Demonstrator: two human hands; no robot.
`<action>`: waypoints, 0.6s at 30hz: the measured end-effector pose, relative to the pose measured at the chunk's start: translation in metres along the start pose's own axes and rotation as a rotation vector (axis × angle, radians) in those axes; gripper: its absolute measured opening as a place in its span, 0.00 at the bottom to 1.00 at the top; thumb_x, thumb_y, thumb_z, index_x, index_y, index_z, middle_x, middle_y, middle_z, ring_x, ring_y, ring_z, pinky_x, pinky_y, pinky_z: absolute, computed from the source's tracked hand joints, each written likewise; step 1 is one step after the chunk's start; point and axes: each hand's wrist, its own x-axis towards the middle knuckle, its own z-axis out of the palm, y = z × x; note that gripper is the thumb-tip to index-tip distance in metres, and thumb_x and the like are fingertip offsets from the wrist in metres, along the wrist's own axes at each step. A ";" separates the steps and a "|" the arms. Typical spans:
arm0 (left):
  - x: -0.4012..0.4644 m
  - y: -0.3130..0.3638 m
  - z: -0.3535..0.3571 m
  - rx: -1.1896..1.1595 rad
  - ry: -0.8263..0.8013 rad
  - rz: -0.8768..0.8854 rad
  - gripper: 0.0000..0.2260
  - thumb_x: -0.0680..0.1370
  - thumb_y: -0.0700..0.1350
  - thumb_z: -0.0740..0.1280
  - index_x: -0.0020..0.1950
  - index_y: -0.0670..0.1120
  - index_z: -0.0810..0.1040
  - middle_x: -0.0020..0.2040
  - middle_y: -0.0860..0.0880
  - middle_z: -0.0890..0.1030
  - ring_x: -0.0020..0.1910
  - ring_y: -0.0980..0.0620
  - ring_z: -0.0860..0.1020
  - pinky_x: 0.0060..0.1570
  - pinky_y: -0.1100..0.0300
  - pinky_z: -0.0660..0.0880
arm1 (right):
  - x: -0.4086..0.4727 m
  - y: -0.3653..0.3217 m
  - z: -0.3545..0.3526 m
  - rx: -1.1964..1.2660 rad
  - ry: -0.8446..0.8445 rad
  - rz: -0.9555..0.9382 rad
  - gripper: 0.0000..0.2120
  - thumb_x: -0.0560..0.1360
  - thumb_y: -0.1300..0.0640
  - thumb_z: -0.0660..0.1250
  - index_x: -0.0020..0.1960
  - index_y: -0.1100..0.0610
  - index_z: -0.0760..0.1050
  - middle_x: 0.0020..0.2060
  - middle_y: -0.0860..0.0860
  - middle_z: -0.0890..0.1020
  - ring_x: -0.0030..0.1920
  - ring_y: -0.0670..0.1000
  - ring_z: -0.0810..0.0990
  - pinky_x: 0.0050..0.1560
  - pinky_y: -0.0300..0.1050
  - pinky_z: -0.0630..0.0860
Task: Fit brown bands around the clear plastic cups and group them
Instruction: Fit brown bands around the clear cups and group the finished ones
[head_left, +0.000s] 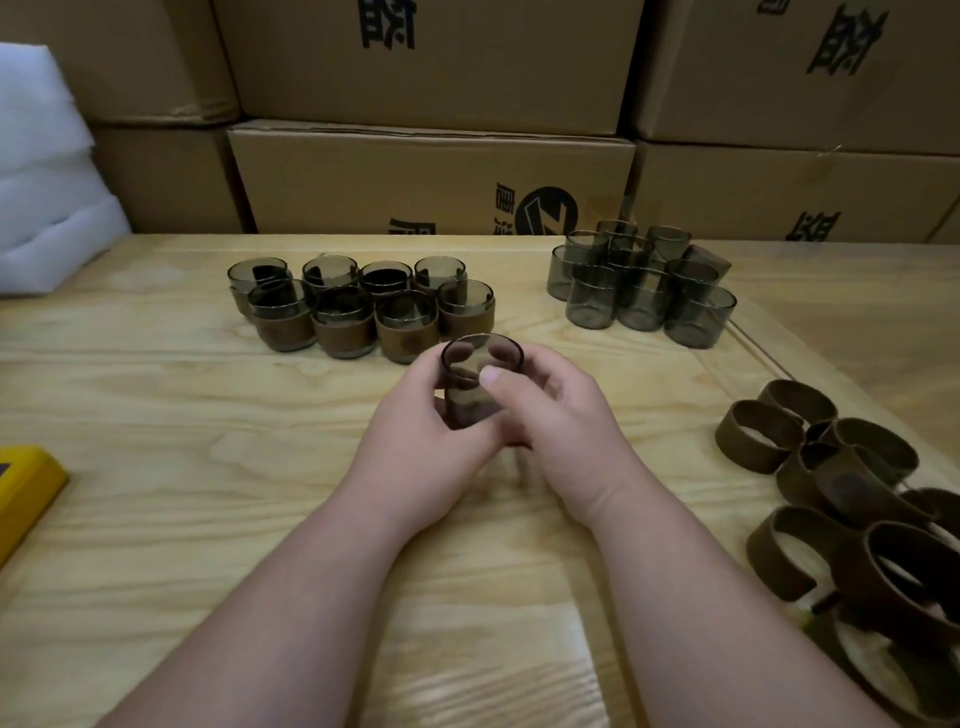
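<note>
Item in hand: one smoky clear cup (480, 382), upright, open mouth up, at the centre of the view, gripped from both sides. The left hand (421, 415) curls round its left wall, fingers seen through the tinted plastic; the right hand (550, 415) wraps the right wall with the thumb (491, 375) laid across the near face. Whether a band sits on this cup cannot be told, as the palms cover its lower part. Banded cups (358, 306): a group of eight in two rows at 11 o'clock from the held cup, each standing upright with a brown sleeve about its lower body, neighbours touching. Bare cups (644, 283): a tight cluster at 1 o'clock, well apart from the banded group; most stand upright, and one at the far right edge of the cluster lies tilted. Loose brown bands (852, 499): a heap of open rings from 3 to 5 o'clock along the right edge of the wooden table (208, 467), overlapping one another, some on edge, some flat. Other stock: brown cardboard boxes (431, 171) with black printing stacked behind the table at 12 o'clock; white foam sheets (47, 171) at 10 o'clock; a yellow box (26, 491), only partly in view, at 9 o'clock on the table's left edge.
</note>
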 end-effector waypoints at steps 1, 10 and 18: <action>0.002 0.000 -0.002 -0.008 -0.031 0.009 0.23 0.68 0.53 0.79 0.59 0.67 0.77 0.53 0.65 0.84 0.48 0.62 0.84 0.50 0.58 0.80 | 0.001 0.000 -0.001 0.000 -0.001 -0.006 0.16 0.71 0.52 0.70 0.58 0.53 0.82 0.57 0.58 0.85 0.57 0.59 0.85 0.60 0.65 0.80; 0.009 -0.006 -0.001 -0.107 -0.054 0.053 0.29 0.67 0.52 0.79 0.64 0.66 0.75 0.62 0.59 0.82 0.55 0.52 0.85 0.61 0.45 0.80 | 0.014 0.008 -0.002 0.087 -0.010 -0.075 0.16 0.73 0.58 0.62 0.56 0.55 0.83 0.54 0.59 0.86 0.56 0.62 0.85 0.57 0.63 0.82; 0.011 -0.010 0.004 -0.074 0.142 0.041 0.32 0.67 0.48 0.83 0.65 0.61 0.72 0.60 0.60 0.82 0.49 0.60 0.84 0.47 0.64 0.81 | 0.017 0.011 0.001 0.058 0.056 -0.107 0.16 0.71 0.55 0.68 0.58 0.55 0.79 0.48 0.45 0.87 0.46 0.54 0.88 0.48 0.55 0.85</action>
